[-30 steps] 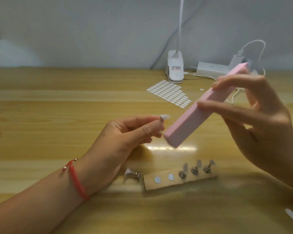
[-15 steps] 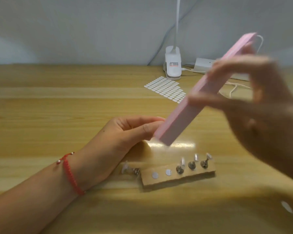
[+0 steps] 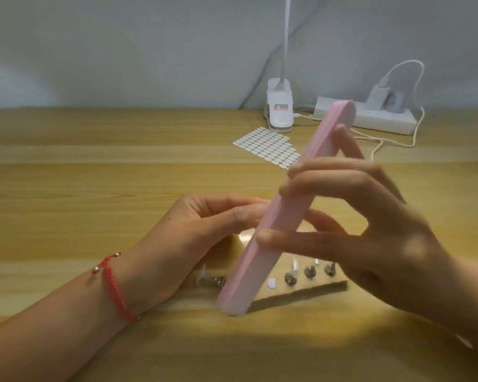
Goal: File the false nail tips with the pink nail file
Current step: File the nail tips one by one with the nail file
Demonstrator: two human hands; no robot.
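My right hand grips the long pink nail file, which slants steeply from upper right down to lower left, its low end near the table. My left hand has finger and thumb pinched together right against the file's left face; whatever they pinch is hidden behind the file. On the table below lies a cardboard strip carrying three small metal stands with false nail tips. One more stand with a tip lies on its side left of the strip.
A sheet of white oval stickers lies further back on the wooden table. Behind it stand a white clip lamp base and a white power strip with a charger and cables.
The file has swung from a shallow slant to a steep one and slid down past my left fingertips. The nail tip seen between my left fingers a second ago is now covered.
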